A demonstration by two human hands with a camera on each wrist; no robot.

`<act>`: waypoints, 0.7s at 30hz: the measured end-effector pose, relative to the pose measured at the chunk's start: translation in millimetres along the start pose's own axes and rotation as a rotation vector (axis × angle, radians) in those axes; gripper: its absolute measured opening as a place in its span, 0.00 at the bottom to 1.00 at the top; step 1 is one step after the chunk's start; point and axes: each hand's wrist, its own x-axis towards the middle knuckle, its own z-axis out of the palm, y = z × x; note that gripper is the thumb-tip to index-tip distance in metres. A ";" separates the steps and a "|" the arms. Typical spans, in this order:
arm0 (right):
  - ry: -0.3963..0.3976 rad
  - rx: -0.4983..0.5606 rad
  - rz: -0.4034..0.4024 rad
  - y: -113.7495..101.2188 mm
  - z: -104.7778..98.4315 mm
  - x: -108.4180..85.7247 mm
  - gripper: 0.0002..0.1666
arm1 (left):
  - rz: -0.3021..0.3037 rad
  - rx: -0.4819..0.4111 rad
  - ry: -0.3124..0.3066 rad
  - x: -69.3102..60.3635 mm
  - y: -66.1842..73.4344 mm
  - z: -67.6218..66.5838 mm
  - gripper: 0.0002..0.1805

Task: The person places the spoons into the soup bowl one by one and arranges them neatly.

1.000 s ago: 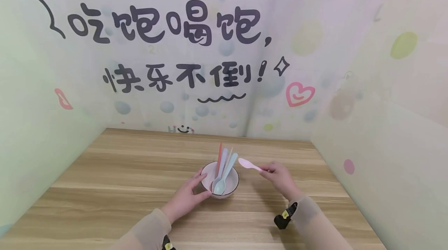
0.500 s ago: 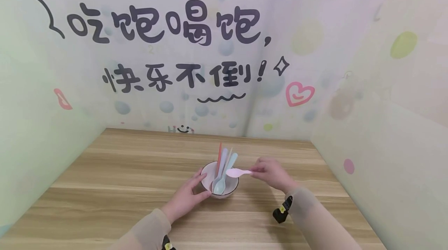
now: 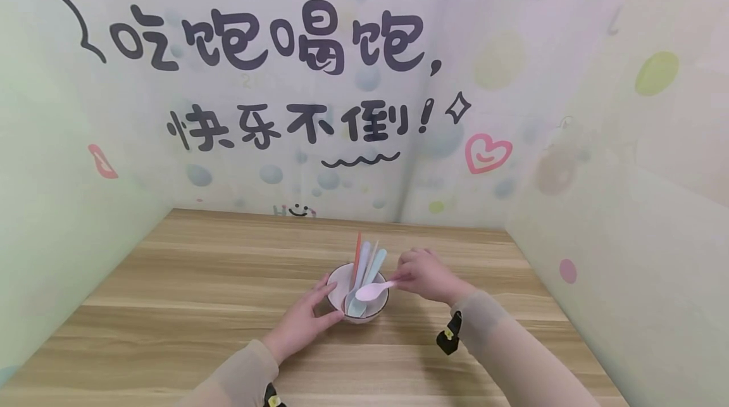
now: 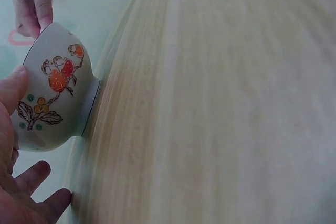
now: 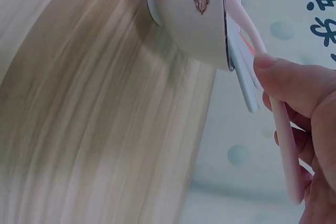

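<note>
A white bowl (image 3: pixel 337 296) with a dark rim stands on the wooden table, fruit and leaves painted on its outside. My left hand (image 3: pixel 307 312) holds its left side, thumb and a finger at the rim; other fingers spread apart below in the left wrist view. A pale pink spoon (image 3: pixel 370 292) is pinched by its handle in my right hand (image 3: pixel 424 274), its head over the bowl's inside. Whether it touches anything there cannot be told. In the bowl lean a light blue spoon (image 3: pixel 376 264), a lilac spoon (image 3: pixel 363 258), a red stick-like utensil (image 3: pixel 357 255) and a thin pale stick (image 3: pixel 373 255).
The wooden table (image 3: pixel 199 293) runs back to a printed wall (image 3: pixel 342 185) with dark lettering. Side walls (image 3: pixel 615 217) close off left and right. A black strap device (image 3: pixel 448 335) sits on the right wrist.
My right hand has carried the pink spoon leftward from beside the bowl to over its inside, and the spoon's head has dipped. The left hand and bowl have stayed put.
</note>
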 end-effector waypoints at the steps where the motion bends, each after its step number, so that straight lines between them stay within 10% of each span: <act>1: 0.000 -0.008 -0.013 -1.5 -0.7 1.4 0.07 | 0.000 0.000 0.000 0.0 -0.1 -0.1 0.38; 21: -0.081 -0.145 -0.146 -19.3 0.0 24.8 0.05 | 0.027 0.012 0.020 -0.7 -1.0 0.3 0.38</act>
